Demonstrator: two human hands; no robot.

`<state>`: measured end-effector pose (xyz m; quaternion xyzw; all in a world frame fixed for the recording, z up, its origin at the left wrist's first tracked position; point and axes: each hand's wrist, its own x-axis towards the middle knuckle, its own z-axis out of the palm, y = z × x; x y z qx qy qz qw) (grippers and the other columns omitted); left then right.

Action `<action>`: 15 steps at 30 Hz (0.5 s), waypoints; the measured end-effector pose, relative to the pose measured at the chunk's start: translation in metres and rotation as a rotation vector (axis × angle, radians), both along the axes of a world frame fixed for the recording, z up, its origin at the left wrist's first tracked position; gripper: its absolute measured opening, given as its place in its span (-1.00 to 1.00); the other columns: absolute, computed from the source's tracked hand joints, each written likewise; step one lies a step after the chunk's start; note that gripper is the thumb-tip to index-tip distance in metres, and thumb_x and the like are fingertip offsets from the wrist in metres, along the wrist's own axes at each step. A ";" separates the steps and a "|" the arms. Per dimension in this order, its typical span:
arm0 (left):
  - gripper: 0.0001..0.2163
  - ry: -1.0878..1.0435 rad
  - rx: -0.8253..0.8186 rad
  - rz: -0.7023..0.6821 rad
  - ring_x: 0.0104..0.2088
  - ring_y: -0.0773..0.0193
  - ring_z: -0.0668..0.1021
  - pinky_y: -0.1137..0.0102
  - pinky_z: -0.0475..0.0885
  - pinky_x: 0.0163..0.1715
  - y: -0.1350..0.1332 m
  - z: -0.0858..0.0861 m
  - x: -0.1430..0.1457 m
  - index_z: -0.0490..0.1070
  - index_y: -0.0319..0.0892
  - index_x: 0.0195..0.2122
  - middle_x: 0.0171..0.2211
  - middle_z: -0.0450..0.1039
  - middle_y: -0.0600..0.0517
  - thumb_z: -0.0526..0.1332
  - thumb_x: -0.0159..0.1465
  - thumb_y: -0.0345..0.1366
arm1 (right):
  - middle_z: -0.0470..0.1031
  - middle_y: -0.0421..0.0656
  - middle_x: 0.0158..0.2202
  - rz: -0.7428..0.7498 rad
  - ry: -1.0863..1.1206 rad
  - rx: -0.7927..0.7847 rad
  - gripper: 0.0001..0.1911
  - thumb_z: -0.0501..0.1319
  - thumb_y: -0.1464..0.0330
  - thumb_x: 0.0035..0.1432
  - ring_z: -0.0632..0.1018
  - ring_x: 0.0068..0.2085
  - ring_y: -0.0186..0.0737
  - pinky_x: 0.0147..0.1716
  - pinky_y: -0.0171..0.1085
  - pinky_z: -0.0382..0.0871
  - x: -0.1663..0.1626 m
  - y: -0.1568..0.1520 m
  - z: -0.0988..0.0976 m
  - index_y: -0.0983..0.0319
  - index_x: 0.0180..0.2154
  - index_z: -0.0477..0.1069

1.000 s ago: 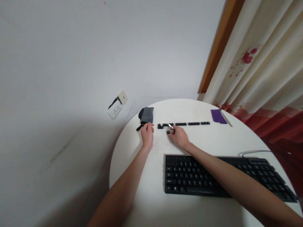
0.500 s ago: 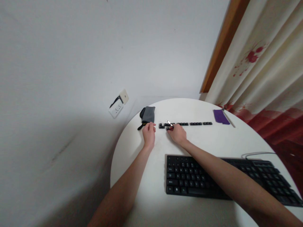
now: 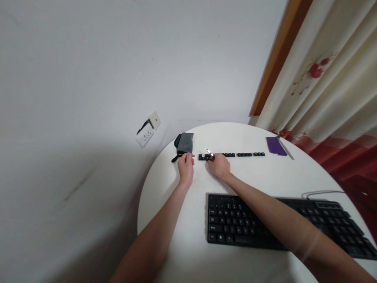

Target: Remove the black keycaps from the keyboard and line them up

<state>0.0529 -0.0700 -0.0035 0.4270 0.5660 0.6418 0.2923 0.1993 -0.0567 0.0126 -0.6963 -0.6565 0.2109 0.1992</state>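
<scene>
So there's one black keyboard (image 3: 232,222), one gray cloth (image 3: 185,142), one purple cloth (image 3: 275,145) and a row of loose keycaps (image 3: 244,154) up the table (image 3: 165,188), three clumps showing past the right hand (image 3: 219,165), too tiny to count each. That hand's closed around one silver tool (image 3: 209,152), covering some caps; left hand (image 3: 185,168) is curled by the gray cloth, can't tell if it's gripping anything. Right forearm (image 3: 265,210) blocks part of the keyboard.

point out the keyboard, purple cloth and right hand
keyboard (image 3: 239,221), head view, on its letter keys
purple cloth (image 3: 276,146), head view, on its middle
right hand (image 3: 220,165), head view, on its back
</scene>
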 end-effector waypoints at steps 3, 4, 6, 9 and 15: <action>-0.79 0.003 -0.004 0.003 -0.64 0.40 0.26 0.48 0.09 -0.62 0.000 0.001 0.000 0.40 -0.20 -0.47 -0.67 0.19 0.16 0.09 0.24 -0.25 | 0.62 0.00 -0.25 -0.002 -0.003 -0.001 -0.84 0.22 0.31 0.15 0.60 -0.18 -0.03 -0.28 -0.26 0.36 -0.001 0.000 0.000 0.21 -0.27 0.54; -0.79 0.004 -0.006 0.003 -0.64 0.40 0.27 0.48 0.09 -0.62 0.000 0.001 0.000 0.40 -0.20 -0.47 -0.67 0.20 0.16 0.09 0.24 -0.25 | 0.62 0.00 -0.25 -0.003 -0.004 -0.001 -0.84 0.22 0.31 0.15 0.60 -0.18 -0.04 -0.29 -0.26 0.36 -0.001 0.000 0.000 0.21 -0.27 0.54; -0.79 0.006 -0.009 0.005 -0.64 0.40 0.27 0.48 0.09 -0.62 -0.001 0.002 0.000 0.41 -0.20 -0.47 -0.67 0.20 0.16 0.10 0.24 -0.25 | 0.62 -0.01 -0.25 -0.003 -0.006 0.002 -0.83 0.22 0.30 0.15 0.60 -0.19 -0.04 -0.29 -0.26 0.36 -0.001 0.000 0.000 0.21 -0.27 0.54; -0.79 0.007 -0.013 0.009 -0.64 0.40 0.27 0.47 0.09 -0.62 -0.001 0.002 0.001 0.41 -0.20 -0.47 -0.68 0.21 0.16 0.10 0.24 -0.25 | 0.62 -0.01 -0.25 0.001 -0.010 0.008 -0.83 0.22 0.29 0.16 0.60 -0.19 -0.04 -0.29 -0.26 0.36 -0.001 -0.001 0.000 0.21 -0.27 0.54; -0.78 0.013 -0.015 0.011 -0.64 0.40 0.27 0.48 0.10 -0.61 -0.001 0.002 0.001 0.40 -0.20 -0.48 -0.68 0.20 0.17 0.10 0.23 -0.23 | 0.62 -0.02 -0.24 0.002 -0.027 0.002 -0.83 0.22 0.29 0.16 0.61 -0.17 -0.03 -0.26 -0.26 0.37 -0.001 -0.001 0.000 0.20 -0.27 0.54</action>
